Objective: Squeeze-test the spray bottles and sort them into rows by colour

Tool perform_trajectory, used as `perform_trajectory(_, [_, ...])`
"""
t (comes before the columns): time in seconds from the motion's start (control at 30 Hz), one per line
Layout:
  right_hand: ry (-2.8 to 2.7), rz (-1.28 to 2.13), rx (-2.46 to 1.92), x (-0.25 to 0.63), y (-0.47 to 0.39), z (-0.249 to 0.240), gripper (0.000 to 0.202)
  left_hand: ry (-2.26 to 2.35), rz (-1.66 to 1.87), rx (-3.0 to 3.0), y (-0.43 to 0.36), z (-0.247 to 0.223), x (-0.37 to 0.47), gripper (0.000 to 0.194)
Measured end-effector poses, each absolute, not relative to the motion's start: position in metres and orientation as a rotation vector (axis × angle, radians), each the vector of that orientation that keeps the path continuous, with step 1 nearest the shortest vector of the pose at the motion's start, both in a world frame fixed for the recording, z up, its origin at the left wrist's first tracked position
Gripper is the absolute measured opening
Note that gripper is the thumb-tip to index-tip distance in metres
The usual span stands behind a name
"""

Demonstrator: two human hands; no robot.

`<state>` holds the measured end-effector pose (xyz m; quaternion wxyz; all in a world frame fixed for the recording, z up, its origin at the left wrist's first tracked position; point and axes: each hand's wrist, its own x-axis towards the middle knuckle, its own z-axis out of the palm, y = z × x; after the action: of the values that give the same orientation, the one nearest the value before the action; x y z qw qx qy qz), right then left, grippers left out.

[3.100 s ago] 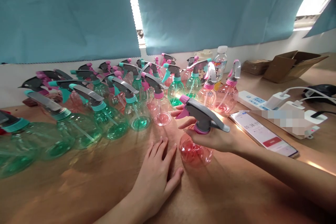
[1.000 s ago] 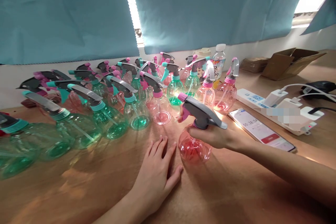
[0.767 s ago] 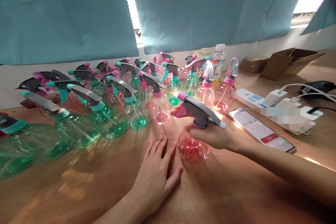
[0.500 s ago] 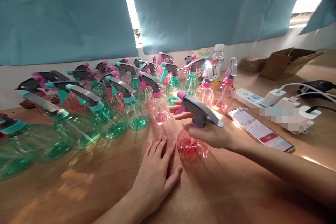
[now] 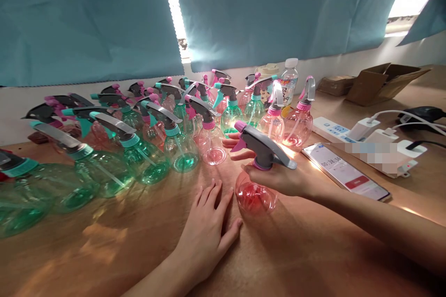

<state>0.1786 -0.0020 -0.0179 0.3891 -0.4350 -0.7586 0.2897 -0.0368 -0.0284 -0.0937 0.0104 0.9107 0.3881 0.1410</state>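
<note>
Blue-green curtains [image 5: 90, 18] fill the back wall, light leaking through the gap. Below, a wood-brown tabletop [image 5: 132, 250]. Crowd of green and pink spray bottles [image 5: 181, 153] across its left and middle; open cardboard box [image 5: 379, 86] far right, white power strip [image 5: 332, 129] in front of it, phone [image 5: 344, 171] showing a timer nearer the edge.

Main item: pink spray bottle [image 5: 256, 202], upright, base apparently on the table, right of the left hand [image 5: 205, 227], just in front of the rows. Thin clear plastic, so probably light, stiff at the neck, springy in the round belly, smooth enough to slip if wet. Fill level unclear to me. Looks top-heavy when near-empty; best hold is the narrow neck under the grey spray head [image 5: 266, 148], not the belly.

Right hand [image 5: 282, 180] comes in from the right, forearm low and slanting, web of the hand behind the neck, thumb laid along the near side. It has hold of the neck; two fingers reach nearly straight past the pink trigger [image 5: 239, 145], unclenched. Remaining fingers hidden, grip firmness can't be told.

Left hand lies palm down on the wood, wrist toward the near edge, fingers slightly spread, thumb out toward the bottle's base but apart from it, holding nothing.
</note>
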Motion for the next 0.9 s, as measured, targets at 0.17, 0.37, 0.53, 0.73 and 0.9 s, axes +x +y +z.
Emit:
perform_trajectory(0.17, [-1.898, 0.784, -1.072, 0.1773, -0.0021, -0.0177, 0.048, 1.213, 0.447, 2.84, -0.0284, -0.0933, -0.0371, 0.046])
perform_trajectory(0.37, [-1.891, 0.761, -1.115, 0.1779, -0.0032, -0.0174, 0.037, 1.217, 0.443, 2.844, -0.0293, -0.0929, -0.0377, 0.046])
perform_trajectory(0.53, [-1.923, 0.703, -1.146, 0.1798, -0.0038, -0.0163, 0.031, 1.21, 0.455, 2.853, -0.0287, -0.0935, -0.0372, 0.047])
perform_trajectory(0.73, [-1.937, 0.673, -1.17, 0.1788, -0.0045, -0.0135, 0.029, 1.211, 0.471, 2.85, -0.0282, -0.0944, -0.0368, 0.047])
perform_trajectory(0.9, [-1.963, 0.595, -1.193, 0.1806, -0.0037, -0.0143, 0.03, 1.206, 0.471, 2.843, -0.028, -0.094, -0.0377, 0.048])
